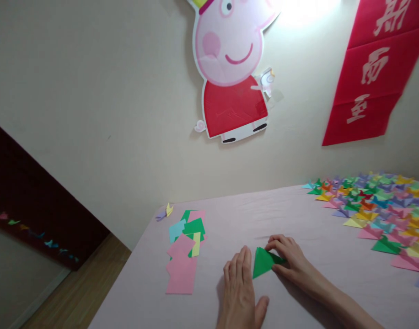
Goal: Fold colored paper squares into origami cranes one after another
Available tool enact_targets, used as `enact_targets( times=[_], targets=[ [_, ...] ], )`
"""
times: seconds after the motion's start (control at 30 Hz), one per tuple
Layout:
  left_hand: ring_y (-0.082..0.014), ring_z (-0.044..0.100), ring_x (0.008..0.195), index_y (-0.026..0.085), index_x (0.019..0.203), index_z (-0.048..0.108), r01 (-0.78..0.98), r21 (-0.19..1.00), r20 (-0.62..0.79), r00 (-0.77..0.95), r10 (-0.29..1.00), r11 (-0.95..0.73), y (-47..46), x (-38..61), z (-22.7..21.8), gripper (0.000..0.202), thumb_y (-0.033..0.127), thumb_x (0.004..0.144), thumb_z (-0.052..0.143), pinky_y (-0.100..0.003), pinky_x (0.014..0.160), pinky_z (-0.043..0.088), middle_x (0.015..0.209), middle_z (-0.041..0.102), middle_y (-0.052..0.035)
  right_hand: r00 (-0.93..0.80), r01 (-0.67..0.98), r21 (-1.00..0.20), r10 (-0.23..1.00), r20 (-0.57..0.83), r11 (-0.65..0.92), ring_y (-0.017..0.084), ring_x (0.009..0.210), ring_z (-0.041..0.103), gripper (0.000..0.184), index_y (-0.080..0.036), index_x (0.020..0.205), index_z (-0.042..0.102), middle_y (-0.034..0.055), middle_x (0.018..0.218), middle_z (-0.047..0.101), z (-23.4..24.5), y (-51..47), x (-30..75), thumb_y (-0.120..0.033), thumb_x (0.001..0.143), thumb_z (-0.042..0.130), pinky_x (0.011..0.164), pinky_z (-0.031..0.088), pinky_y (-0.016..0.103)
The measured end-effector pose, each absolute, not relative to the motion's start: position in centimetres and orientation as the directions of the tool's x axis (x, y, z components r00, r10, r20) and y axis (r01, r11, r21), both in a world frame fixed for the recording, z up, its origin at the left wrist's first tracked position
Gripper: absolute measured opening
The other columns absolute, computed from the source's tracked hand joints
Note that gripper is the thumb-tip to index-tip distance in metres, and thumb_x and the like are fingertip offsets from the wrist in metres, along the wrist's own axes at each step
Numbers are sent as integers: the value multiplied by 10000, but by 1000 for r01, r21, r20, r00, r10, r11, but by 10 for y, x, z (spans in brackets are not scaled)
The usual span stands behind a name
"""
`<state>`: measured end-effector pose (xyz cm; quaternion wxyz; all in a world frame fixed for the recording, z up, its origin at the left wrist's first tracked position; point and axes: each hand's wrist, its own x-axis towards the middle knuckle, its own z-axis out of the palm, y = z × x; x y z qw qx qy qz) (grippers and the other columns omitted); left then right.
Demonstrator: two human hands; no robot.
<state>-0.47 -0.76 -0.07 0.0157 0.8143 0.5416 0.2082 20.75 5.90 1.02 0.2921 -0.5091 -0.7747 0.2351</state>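
Note:
A green paper folded into a triangle [262,263] lies on the pink tabletop [237,214] in front of me. My left hand [239,288] rests flat on the table just left of it, fingers stretched out and together, touching its left edge. My right hand [289,256] comes in from the right, its fingertips pressing on the triangle's right corner.
A loose pile of pink, green, blue and yellow paper squares [185,251] lies to the left. Several folded paper cranes [377,210] cover the table's right side. Two small cranes [164,212] sit at the far left corner. The table's left edge drops to a wooden floor [75,292].

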Motion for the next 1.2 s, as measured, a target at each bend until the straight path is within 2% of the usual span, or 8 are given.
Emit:
enact_targets(
  times=[0.17,0.37,0.53,0.63,0.7,0.83,0.97,1.2],
  targets=[
    [-264,333,1390,174,1541,-94,766,385,239,455,858,-514,2,10,28,1099,119,696,607,-485,1150,292,1540,362,-93,-405,644,-586,869,284,492,262,1079,521,313,-251,905,646,70,1143,613,11,59,202,-56,687,533,928,435,427],
    [-293,363,1371,141,1550,37,744,442,118,507,854,-502,4,6,13,979,311,805,648,-532,1157,226,1539,350,-145,-511,643,-478,800,314,598,254,1075,545,206,-251,781,669,59,1120,656,12,49,217,-104,833,534,914,448,404],
    [-297,489,1222,138,1551,127,767,417,115,488,865,-488,-6,11,8,933,355,814,656,-486,1089,328,1388,521,-140,-577,579,-546,777,251,606,228,1028,567,192,-252,935,662,68,1118,666,22,33,231,-140,875,519,882,473,363],
    [-290,532,1134,150,1554,143,798,395,131,441,888,-455,-10,16,11,898,337,825,633,-461,1050,371,1296,582,-124,-540,608,-580,818,199,542,247,1049,554,115,-255,905,674,64,1103,673,28,31,229,-276,908,560,926,449,393],
    [-283,545,1106,142,1557,122,821,386,151,394,907,-421,-11,14,9,879,332,843,598,-445,1043,383,1280,594,-123,-477,629,-613,860,180,477,239,991,566,225,-255,853,676,56,1011,690,29,35,223,-336,955,492,909,447,391],
    [-319,478,1256,127,1559,77,873,256,229,361,904,-414,-10,3,-1,859,323,870,550,-446,1034,412,1491,419,-162,-311,703,-623,936,167,344,233,823,572,307,-232,710,608,53,795,665,24,49,210,-348,945,449,786,457,372],
    [-331,335,1397,172,1544,209,827,102,256,515,818,-552,-10,0,-8,779,384,879,556,-472,1048,413,1584,263,-102,-230,770,-575,961,152,275,236,795,580,269,-234,652,555,37,731,646,21,57,201,-357,889,520,728,438,341],
    [-289,328,1415,110,1520,266,769,140,148,606,781,-623,-6,10,-13,707,455,931,454,-472,1075,393,1567,267,-98,-188,815,-546,980,67,194,233,786,602,177,-231,725,634,42,738,653,24,63,196,-311,845,532,702,418,311]
  ],
)
